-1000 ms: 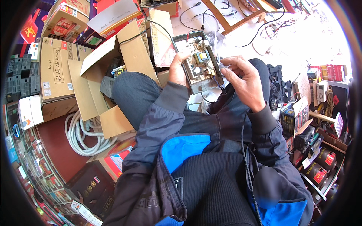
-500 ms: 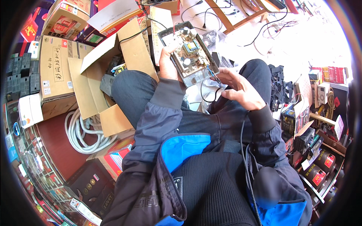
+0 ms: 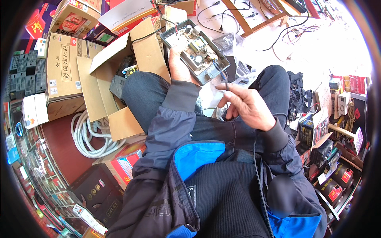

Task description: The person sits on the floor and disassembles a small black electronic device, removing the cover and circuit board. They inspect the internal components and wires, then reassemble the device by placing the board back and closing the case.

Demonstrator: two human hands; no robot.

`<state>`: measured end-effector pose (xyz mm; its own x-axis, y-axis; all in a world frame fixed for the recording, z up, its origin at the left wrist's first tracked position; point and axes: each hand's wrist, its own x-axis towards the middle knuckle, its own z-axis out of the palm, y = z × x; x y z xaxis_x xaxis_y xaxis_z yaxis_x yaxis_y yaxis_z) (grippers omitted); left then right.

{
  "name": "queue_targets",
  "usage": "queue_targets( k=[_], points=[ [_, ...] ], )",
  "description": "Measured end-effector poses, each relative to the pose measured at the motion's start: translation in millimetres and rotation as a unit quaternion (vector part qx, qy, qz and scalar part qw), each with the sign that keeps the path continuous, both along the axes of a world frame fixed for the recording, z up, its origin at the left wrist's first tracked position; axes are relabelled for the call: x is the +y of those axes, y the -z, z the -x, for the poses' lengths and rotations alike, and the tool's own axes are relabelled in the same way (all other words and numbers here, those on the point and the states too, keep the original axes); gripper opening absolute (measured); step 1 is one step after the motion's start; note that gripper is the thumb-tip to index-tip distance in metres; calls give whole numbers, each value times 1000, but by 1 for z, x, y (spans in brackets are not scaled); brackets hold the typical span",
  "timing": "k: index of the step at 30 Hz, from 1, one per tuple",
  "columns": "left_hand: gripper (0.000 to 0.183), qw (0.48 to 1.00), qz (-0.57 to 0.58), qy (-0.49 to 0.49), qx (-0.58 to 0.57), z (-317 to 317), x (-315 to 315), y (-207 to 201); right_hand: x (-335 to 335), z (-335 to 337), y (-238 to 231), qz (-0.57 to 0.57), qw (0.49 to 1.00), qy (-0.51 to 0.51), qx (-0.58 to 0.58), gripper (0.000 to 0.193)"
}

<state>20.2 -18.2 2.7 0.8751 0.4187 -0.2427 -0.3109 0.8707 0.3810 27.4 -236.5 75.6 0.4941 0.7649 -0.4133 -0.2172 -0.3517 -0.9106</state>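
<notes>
My left hand (image 3: 179, 68) grips the left side of an open black plastic case with a circuit board (image 3: 198, 51) inside, held tilted above my lap. The board carries capacitors, a yellow-wrapped transformer and other small parts. From the case's lower right corner a dark cable (image 3: 226, 78) runs down to my right hand (image 3: 252, 106). The thumb and forefinger of that hand are closed on the cable, just off the case. Where the rest of the cable goes behind the fingers is hard to see.
An open cardboard box (image 3: 95, 89) with electronic parts inside stands by my left knee. Beside it lie a coil of pale hose (image 3: 85, 137) and a closed carton (image 3: 63, 71). Loose cables (image 3: 222, 20) spread on the floor ahead. Boxes and spools (image 3: 333, 186) crowd the right.
My right hand has drawn back from the case, toward me and slightly right, its fingers now closing on the cable. The case has shifted slightly left in view.
</notes>
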Motion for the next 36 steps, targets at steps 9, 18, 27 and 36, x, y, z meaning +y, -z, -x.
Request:
queue_targets(
  k=[9,18,27,36],
  points=[
    [55,1000,-2,15,-19,2,-4,0,30,18,5,-4,995,44,89,21],
    [54,1000,-1,12,-12,2,-6,-2,36,22,20,-53,987,89,126,22],
    [60,1000,-5,15,3,4,-2,3,36,18,10,17,993,55,105,26],
    [63,998,-4,45,-52,4,-4,4,33,17,11,24,997,24,68,30]
  ],
)
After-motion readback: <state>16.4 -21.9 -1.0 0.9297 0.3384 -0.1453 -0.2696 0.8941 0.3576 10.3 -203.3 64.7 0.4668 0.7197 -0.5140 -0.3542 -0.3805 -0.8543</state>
